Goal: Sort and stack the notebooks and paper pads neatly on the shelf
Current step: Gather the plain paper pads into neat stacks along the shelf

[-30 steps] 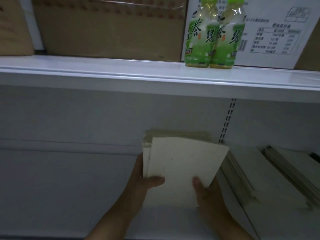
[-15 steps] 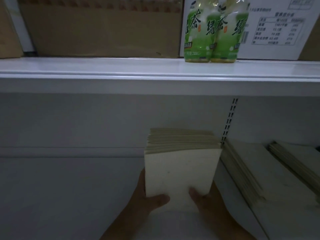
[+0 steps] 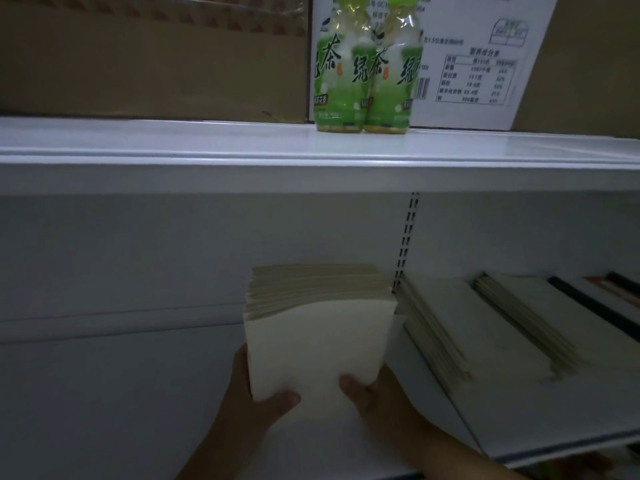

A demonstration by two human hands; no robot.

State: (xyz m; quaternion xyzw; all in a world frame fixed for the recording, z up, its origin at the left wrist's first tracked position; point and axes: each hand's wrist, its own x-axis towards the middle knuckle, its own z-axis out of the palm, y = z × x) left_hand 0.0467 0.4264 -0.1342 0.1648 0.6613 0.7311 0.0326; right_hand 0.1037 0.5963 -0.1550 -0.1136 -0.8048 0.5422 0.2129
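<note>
2 hands, left hand (image 3: 254, 407) and right hand (image 3: 381, 400), grip the stack (image 3: 318, 341), now squared, not skewed; it seems ready to set left of the pile (image 3: 485, 327).

A plain cream is shown by the stack of paper pads (image 3: 317, 344) at lower centre and the flat pad stacks (image 3: 502, 341) at its right, against white shelves (image 3: 173, 143). At the top, green tea bottles (image 3: 341, 91) are labelled bright green with dark characters, between a brown cardboard box (image 3: 156, 64) and a black-printed white sheet (image 3: 485, 39).
</note>
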